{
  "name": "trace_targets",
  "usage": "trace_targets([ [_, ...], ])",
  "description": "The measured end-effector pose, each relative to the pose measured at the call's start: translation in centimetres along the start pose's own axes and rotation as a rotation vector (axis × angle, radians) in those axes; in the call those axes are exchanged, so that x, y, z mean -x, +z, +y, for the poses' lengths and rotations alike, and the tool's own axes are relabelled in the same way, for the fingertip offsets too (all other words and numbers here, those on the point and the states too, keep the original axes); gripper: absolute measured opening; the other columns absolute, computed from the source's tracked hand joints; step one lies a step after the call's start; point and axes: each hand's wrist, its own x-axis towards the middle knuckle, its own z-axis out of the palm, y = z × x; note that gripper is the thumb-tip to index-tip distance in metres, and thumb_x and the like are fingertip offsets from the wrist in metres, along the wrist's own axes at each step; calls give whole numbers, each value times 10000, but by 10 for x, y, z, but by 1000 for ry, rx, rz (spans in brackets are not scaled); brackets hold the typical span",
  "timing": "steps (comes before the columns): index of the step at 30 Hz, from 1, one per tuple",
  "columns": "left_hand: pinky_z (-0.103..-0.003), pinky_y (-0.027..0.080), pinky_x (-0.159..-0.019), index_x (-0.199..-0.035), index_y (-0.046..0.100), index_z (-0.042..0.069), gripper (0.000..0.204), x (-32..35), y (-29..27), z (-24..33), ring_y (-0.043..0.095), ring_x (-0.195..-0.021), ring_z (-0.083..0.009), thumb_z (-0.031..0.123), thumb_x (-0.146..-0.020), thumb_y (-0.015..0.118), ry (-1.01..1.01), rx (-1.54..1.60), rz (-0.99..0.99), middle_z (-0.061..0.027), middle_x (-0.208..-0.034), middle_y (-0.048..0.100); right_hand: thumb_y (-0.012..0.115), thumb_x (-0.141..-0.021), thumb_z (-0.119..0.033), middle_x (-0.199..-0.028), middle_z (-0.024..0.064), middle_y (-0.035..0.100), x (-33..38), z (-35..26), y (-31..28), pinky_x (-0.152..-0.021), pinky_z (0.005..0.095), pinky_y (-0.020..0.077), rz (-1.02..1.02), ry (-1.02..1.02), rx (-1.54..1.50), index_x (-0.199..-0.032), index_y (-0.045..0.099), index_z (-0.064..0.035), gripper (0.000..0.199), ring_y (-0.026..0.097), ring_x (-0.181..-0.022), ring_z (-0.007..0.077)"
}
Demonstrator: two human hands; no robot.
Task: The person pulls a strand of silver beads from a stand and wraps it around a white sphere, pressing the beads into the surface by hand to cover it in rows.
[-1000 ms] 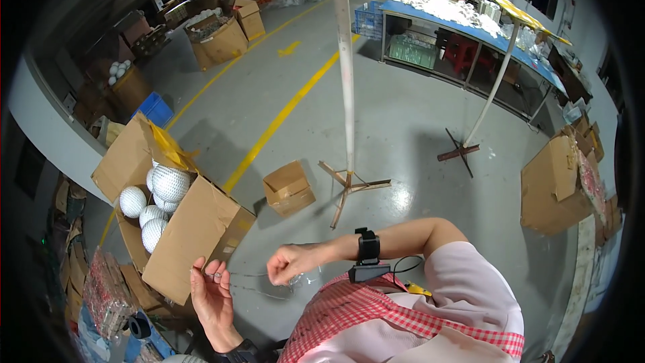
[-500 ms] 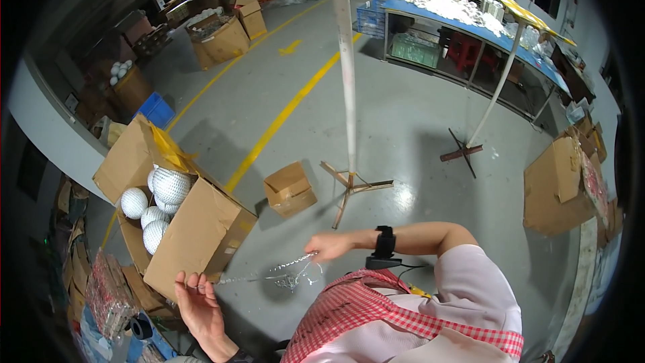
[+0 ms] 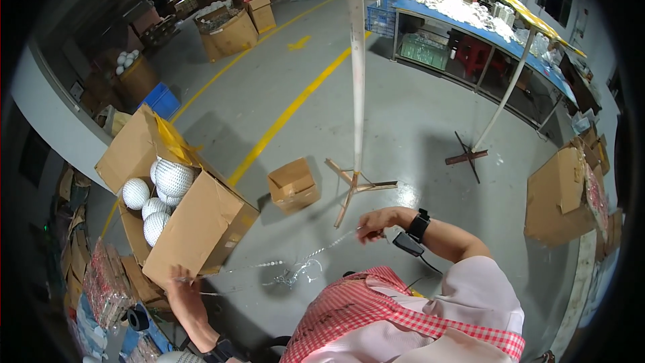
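A: Big picture first: a wide grey concrete floor (image 3: pixel 416 128) with a yellow line (image 3: pixel 289 111) running across it, and cartons stacked along the far edge.

B: Largest thing close by is the open cardboard box (image 3: pixel 195 218) at the person's left, white mesh-covered balls (image 3: pixel 173 176) packed inside, flaps up.

A: Straight ahead, a tall pale pole (image 3: pixel 356 67) on a wooden cross stand (image 3: pixel 356 187), with a small closed carton (image 3: pixel 293 185) just beside its foot. A second slanted pole (image 3: pixel 507 94) stands well apart, to the right, near the long blue surface (image 3: pixel 470 23).

B: Now the action. A thin silvery strand (image 3: pixel 295 262), wire or cord, I can't tell which, is stretched between both hands, a tangle hanging near its middle.

A: Its long axis runs from low left to upper right. The right hand (image 3: pixel 379 220) has its grip pinched closed on the upper end, just short of the stand's legs.

B: And the left hand (image 3: pixel 183 289) is down at the near corner of the big box, apparently closed on the low end, though the fingers are hard to read.

A: So each hand owns one end. Room? The box wall crowds the left; the stand's legs sit close beyond the right.

B: Open floor lies between them, under the strand, in front of the red checked apron (image 3: pixel 363 309).
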Motion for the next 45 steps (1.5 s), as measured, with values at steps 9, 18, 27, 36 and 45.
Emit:
trace_targets([
  [9, -364, 409, -1018, -1350, 485, -10, 665, 69, 80, -60, 554, -1171, -207, 479, -919, 613, -453, -236, -651, -98, -1256, 600, 473, -1021, -361, -957, 97, 663, -65, -165, 114, -753, 279, 498, -389, -623, -763, -1027, 616, -21, 368, 609, -849, 160],
  [18, -337, 409, -992, -1269, 557, -12, 491, 86, 71, -57, 613, -939, -173, 233, -875, 715, -345, -429, -598, -29, -948, 656, 477, -1019, -364, -1093, 47, 628, -75, -225, 116, -837, 265, 468, -219, -745, -669, -1171, 588, -47, 369, 567, -985, 106],
  [27, -313, 452, -940, -1346, 493, -5, 545, 102, 42, -59, 586, -981, -137, 91, -855, 709, -277, -131, -401, -35, -1035, 634, 434, -1037, -331, -1245, 136, 613, -94, -245, 152, -867, 318, 518, -208, -856, -9, -1303, 551, -31, 418, 629, -949, 145],
  [36, -294, 417, -944, -1298, 492, 60, 452, 83, 38, -59, 526, -1087, -140, 65, -883, 672, -123, -166, -296, -37, -1217, 559, 466, -1021, -267, -1505, 237, 347, -100, -288, 153, -1038, 398, 398, -154, -948, 413, -1331, 575, -92, 372, 393, -1359, 301],
  [45, -239, 449, -754, -944, 668, 38, 104, 115, -10, -89, 536, -784, -53, 138, -916, 676, -354, -275, -330, 45, -838, 633, 542, -991, -285, -1525, 214, 330, -87, -310, 150, -1006, 339, 418, 98, -1172, 393, -1299, 621, -152, 344, 344, -1403, 269],
])
